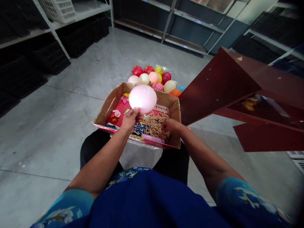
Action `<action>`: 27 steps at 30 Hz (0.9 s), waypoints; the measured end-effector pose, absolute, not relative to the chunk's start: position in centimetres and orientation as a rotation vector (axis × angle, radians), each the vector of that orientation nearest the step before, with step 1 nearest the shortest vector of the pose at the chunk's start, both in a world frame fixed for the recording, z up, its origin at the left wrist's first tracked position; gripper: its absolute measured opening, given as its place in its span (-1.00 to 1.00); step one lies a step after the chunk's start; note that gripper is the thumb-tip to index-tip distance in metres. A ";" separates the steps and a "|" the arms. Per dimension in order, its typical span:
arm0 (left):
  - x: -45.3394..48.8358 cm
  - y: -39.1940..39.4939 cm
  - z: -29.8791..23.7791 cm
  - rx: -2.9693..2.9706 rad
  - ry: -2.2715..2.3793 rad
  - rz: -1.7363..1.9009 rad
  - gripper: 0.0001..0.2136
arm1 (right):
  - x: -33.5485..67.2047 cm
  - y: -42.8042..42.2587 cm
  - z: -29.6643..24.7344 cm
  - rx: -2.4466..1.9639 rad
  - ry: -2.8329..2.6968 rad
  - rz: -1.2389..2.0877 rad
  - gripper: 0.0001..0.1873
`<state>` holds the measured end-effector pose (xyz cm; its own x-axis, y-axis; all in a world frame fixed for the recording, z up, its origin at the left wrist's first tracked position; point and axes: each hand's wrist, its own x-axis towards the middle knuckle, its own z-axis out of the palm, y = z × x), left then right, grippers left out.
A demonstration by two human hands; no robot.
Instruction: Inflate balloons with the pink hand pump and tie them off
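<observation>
My left hand (129, 119) is closed on the neck of an inflated pale pink balloon (142, 98), holding it above an open cardboard box (106, 106) on my lap. My right hand (170, 125) is down inside the box with its fingers curled in a pile of tan rubber bands (155, 122); what it pinches is hidden. The box also holds a red printed packet (120, 112), small uninflated pink balloons (116, 113) and a pink tube (152, 138).
Several inflated balloons (154, 79), red, pink, yellow, orange and blue, lie on the grey floor beyond the box. A dark red wooden table (225, 82) juts in at the right. Metal shelving (78, 12) with black crates and a white basket (59, 9) lines the back.
</observation>
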<state>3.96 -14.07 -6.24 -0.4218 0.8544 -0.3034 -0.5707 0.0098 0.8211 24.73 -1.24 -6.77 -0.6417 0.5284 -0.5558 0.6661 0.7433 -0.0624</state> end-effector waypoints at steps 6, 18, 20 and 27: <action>4.1 -14.2 -6.2 0.299 1.164 1.636 -0.74 | 25.8 -2.4 -8.3 0.955 2.398 -0.307 -0.84; 5.2 -13.9 -5.0 0.293 1.075 1.600 -0.77 | 26.8 -1.8 -1.9 1.131 2.301 -2.050 -0.81; 5.5 -13.9 -4.6 0.300 1.046 1.582 -0.77 | 25.9 -2.5 -1.0 1.101 2.241 -2.149 -0.81; 6.2 -14.1 -4.2 0.356 0.997 1.474 -0.74 | 23.4 -4.5 1.5 0.903 2.292 -2.209 -0.80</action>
